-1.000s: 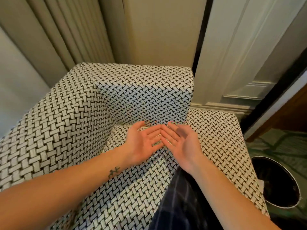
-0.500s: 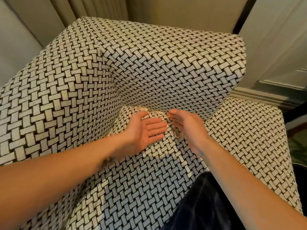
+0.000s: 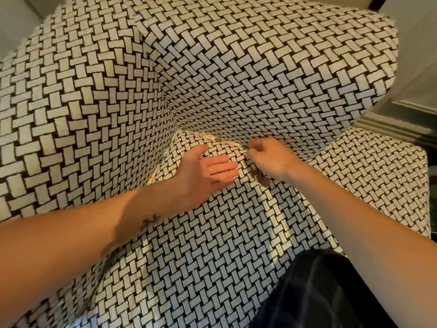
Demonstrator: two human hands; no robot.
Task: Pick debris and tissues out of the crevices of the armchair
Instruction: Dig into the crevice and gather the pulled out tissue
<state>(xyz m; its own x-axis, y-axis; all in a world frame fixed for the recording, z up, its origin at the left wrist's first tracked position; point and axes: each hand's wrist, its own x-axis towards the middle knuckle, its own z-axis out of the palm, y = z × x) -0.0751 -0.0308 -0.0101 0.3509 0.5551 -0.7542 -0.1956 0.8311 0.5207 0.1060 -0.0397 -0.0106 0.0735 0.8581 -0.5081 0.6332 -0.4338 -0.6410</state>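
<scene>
Right hand fingers curled in tight at the crevice where the seat cushion meets the backrest; tips look pinched on something small, but whatever it is sits hidden under the knuckles, so can't tell if anything is actually gripped. Left hand flat, palm up, fingers straight and together, holding nothing; it lies on the seat cushion just beside the right hand, looks like a catch tray for whatever comes out. Debris: pale crumbly specks along the crevice line, between the two hands and a bit further left toward the corner with the armrest. A small brown scrap sits on the cushion right under the right wrist, touching the fabric. No tissues visible anywhere in view; may be deeper in the gap, can't tell. Armchair otherwise looks clean on the open surfaces. Progress judgement: early. The left palm is bare, the crumbs are still in the seam, the brown scrap is not collected, and the side crevice along the armrest looks untouched. Left to do: clear the back seam, grab the scrap, check the side gaps for tissues.
</scene>
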